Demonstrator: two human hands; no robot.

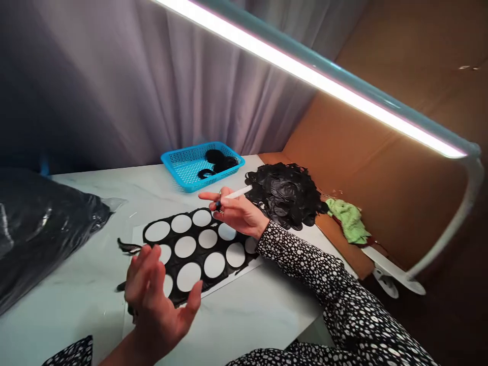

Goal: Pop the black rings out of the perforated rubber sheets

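A black sheet (194,229) with rows of round cut-outs lies on a white board (219,287), and white shows through the holes. My left hand (158,300) is raised over the near left corner of the sheet, fingers apart, holding nothing. Above the far right part of the sheet, my right hand (238,211) grips a white pen-like tool (239,192) between thumb and fingers. Something small and dark blue is at its fingertips. Loose black strips (128,246) stick out from the sheet's left edge.
A blue basket (185,178) with some black pieces stands at the back. Right of it is a heap of black discs (285,193). A black plastic bag (46,223) fills the left, a green cloth (348,219) lies right, and a lit lamp (312,76) hangs overhead.
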